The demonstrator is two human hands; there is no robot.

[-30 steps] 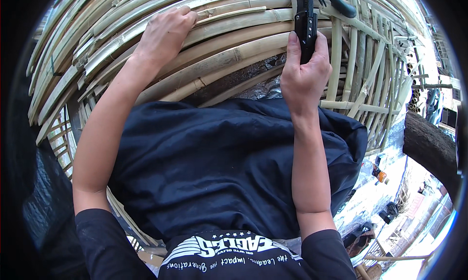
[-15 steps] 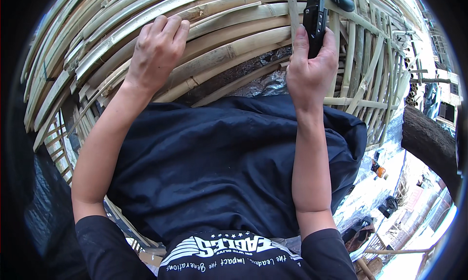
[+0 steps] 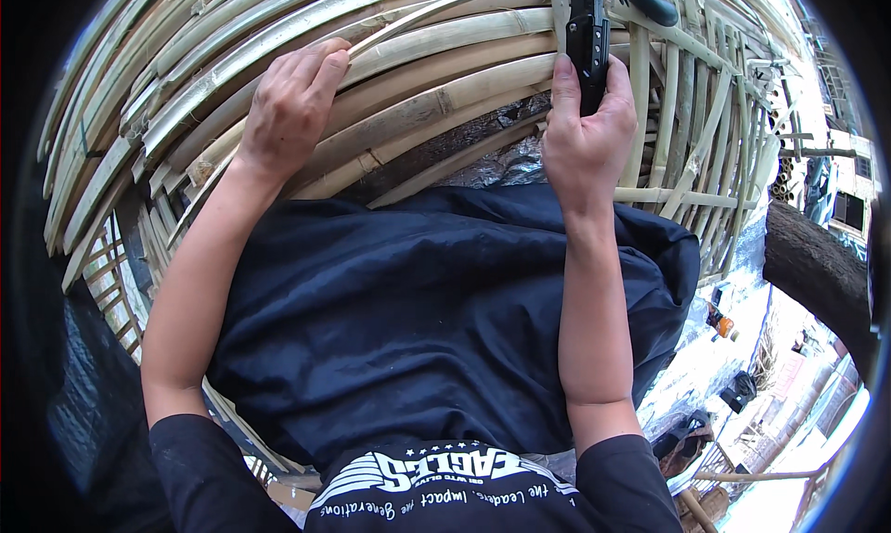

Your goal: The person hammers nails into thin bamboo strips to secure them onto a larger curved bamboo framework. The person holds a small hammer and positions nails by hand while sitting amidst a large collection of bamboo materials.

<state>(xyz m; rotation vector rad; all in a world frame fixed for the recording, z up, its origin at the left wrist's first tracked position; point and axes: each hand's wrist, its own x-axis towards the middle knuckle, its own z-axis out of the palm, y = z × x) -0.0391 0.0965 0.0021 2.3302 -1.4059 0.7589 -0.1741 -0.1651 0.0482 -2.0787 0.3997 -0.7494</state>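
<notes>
My left hand is closed around a thin pale bamboo strip, whose free end slants up to the right above the other bamboo. The part inside my fist is hidden. To the right, my right hand grips a black-handled tool between thumb and fingers. Round silvery dots run along its side, and a dark curved piece shows beside its top. The tool's upper end is cut off by the picture's edge, so its exact kind cannot be made out.
Split bamboo slats curve across the space beyond my hands. A bamboo lattice stands at the right. Black cloth covers my lap. A thick dark log lies at far right, near a small orange-and-black object.
My left hand has shifted slightly down and left, and the strip's free end has swung upward. My right hand and the tool have moved slightly left.
</notes>
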